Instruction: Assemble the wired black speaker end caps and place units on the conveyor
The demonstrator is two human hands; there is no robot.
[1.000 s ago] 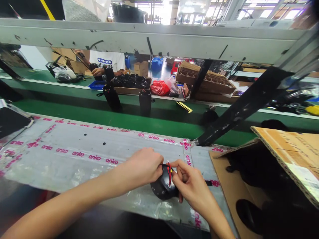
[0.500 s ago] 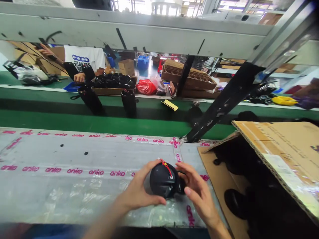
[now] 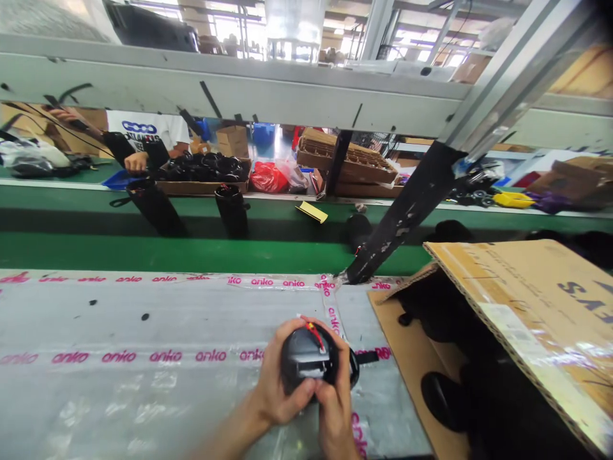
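Note:
A black cylindrical housing point(image 3: 306, 361) stands over the plastic-covered bench, its round end facing me. A short red-and-yellow wire lead point(image 3: 315, 335) sticks out of that end. My left hand point(image 3: 280, 383) is wrapped round its left side, with the thumb pressed on the near edge. Around the right side curls my right hand point(image 3: 338, 390), its thumb touching the near edge beside the left thumb. To the right of the right hand a round black part with a strap point(image 3: 366, 358) shows, partly covered by the fingers. Whether it is joined to the housing I cannot tell.
An open cardboard box point(image 3: 531, 306) holding black parts stands at right. Behind the bench runs a green conveyor point(image 3: 191, 252) with black cylinders point(image 3: 233, 211) and a yellow piece point(image 3: 312, 211). A slanted black-wrapped post point(image 3: 407, 214) rises ahead. Across it, a person point(image 3: 143, 137) works.
My right hand has closed in from beside the housing to grip its right side. The strap now points out to the right. The camera view has shifted slightly.

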